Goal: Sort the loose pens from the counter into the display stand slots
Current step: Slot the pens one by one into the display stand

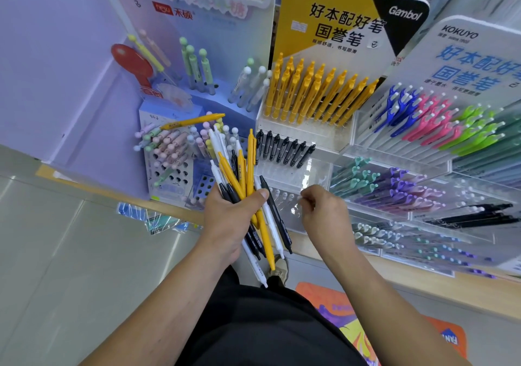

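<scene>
Fanning along a 12-to-6 o'clock axis, pens (249, 168) are clamped in left hand (229, 221), tips toward 6 | right hand (324, 214) at 3 o'clock, fingers curled.

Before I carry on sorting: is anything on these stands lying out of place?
Yes. One yellow pen lies flat across the tops of the pastel pens, while the other yellow pens stand upright in their slots.
</scene>
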The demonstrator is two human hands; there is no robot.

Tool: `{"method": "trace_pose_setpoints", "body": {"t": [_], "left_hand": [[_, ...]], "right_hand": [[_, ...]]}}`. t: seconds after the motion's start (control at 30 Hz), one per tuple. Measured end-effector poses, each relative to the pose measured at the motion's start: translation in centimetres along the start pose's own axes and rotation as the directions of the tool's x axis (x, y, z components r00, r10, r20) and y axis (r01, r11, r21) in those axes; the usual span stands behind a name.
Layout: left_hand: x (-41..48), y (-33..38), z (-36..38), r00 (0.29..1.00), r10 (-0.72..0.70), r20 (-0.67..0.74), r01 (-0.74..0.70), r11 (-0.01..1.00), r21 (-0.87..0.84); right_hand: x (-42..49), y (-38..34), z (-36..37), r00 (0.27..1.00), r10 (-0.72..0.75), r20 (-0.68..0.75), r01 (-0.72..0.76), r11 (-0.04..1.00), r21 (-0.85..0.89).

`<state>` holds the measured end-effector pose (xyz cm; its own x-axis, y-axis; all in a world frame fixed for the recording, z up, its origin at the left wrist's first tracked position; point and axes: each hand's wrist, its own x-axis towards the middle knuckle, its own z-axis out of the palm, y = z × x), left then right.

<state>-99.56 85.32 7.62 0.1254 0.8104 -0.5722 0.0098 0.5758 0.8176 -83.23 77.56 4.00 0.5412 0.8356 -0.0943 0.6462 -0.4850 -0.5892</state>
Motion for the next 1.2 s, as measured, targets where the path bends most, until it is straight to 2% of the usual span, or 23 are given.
{"method": "trace_pose_setpoints", "body": {"t": [0.53, 0.6, 0.7, 0.77, 0.8, 0.87, 0.93, 1.03, 1.13, 1.2], "left_hand": [[-1.0, -0.3, 1.5, 0.999, 0.039, -0.028, -0.04, 0.998, -0.047], [-1.5, -0.2, 1.9, 0.999, 0.039, -0.03, -0.04, 0.997, -0.059], [-1.5, -0.7, 2.3, 0.998, 0.042, -0.036, -0.044, 0.995, -0.085], [-1.5, -0.7, 2.9, 0.997, 0.062, -0.038, -0.065, 0.996, -0.065], [-1.5, -0.5, 3.1, 0.996, 0.075, -0.041, -0.078, 0.995, -0.055], [-1.6, 0.0, 3.7, 0.993, 0.098, -0.058, -0.101, 0.993, -0.061], [-1.7, 0.8, 4.5, 0.993, 0.101, -0.068, -0.108, 0.988, -0.109], [-1.5, 1.3, 5.7, 0.992, 0.108, -0.057, -0.116, 0.982, -0.147], [-1.2, 1.5, 6.6, 0.991, 0.113, -0.074, -0.123, 0.98, -0.159], [-0.9, 1.7, 6.9, 0.99, 0.101, -0.094, -0.117, 0.977, -0.179]], "right_hand": [[1.5, -0.9, -1.1, 0.987, 0.116, 0.113, -0.119, 0.993, 0.025], [1.5, -0.9, -1.3, 0.985, 0.101, 0.138, -0.103, 0.995, 0.011], [0.7, -0.8, -2.6, 0.996, 0.019, 0.087, -0.017, 1.0, -0.02], [-0.5, -1.1, -4.6, 0.998, -0.013, 0.054, 0.006, 0.992, 0.126], [-1.0, -1.4, -5.7, 0.992, -0.017, 0.123, -0.011, 0.975, 0.224], [-2.1, -1.7, -7.4, 0.929, -0.023, 0.369, -0.107, 0.94, 0.325], [-2.8, -1.7, -8.4, 0.882, -0.008, 0.471, -0.19, 0.909, 0.372], [-2.7, -1.5, -9.4, 0.918, 0.059, 0.392, -0.264, 0.828, 0.494], [-2.7, -1.6, -9.7, 0.946, 0.081, 0.315, -0.26, 0.77, 0.583], [-2.6, -1.3, -9.7, 0.976, 0.115, 0.186, -0.203, 0.799, 0.566]]}}
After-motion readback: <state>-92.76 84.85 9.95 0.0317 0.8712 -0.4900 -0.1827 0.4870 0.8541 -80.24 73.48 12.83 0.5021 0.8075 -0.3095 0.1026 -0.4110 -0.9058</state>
